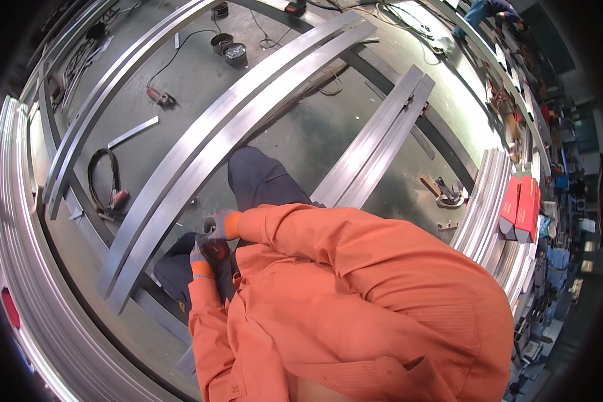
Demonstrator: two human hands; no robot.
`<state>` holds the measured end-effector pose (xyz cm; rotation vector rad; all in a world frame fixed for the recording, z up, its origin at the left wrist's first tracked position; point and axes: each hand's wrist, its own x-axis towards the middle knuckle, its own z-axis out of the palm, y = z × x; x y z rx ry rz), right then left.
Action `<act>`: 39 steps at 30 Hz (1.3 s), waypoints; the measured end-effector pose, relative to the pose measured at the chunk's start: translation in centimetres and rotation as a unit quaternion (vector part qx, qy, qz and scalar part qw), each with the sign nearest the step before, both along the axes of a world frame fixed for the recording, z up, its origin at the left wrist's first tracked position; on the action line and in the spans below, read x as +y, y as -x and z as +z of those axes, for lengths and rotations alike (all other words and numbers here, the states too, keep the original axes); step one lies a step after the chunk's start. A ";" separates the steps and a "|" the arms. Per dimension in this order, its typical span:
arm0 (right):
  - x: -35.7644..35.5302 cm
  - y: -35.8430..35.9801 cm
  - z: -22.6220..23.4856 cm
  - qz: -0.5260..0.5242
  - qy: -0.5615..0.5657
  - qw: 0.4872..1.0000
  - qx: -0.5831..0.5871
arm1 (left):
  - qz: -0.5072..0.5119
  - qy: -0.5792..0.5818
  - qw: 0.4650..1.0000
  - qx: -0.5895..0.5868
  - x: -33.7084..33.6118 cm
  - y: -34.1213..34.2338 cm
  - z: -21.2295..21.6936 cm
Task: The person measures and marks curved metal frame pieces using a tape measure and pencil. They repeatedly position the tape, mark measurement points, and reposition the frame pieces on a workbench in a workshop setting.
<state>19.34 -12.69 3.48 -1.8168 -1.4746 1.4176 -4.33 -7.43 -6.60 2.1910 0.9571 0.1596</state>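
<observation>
Dark-red tool [216, 250], type indeterminate, lies just right of the gloved left hand [197, 252] and nearer the body than the right hand [216, 227]; metal bar [224, 136] beyond. Long axis, finger closure: cannot tell.

1. Gloved left hand [197, 253] and right hand [214, 226] meet at a dark red tool [216, 250].
2. Long metal bars [209, 126] slant past a knee [264, 175].
3. Red boxes [527, 209] rest on metal profiles [474, 194].
4. A corded power tool [159, 97] lies on the floor [298, 157].
</observation>
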 end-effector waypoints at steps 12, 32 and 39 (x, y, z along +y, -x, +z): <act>0.8 2.4 -2.2 0.050 -0.025 0.997 -0.057 | 0.319 0.508 0.743 -0.296 -1.7 0.5 2.4; 3.2 1.2 -1.9 0.045 0.023 0.999 0.003 | 0.100 0.106 0.981 -0.128 0.2 -0.2 -1.3; 6.2 1.9 -0.7 0.073 0.084 0.994 0.022 | 0.385 0.490 0.773 -0.123 1.2 0.9 -0.6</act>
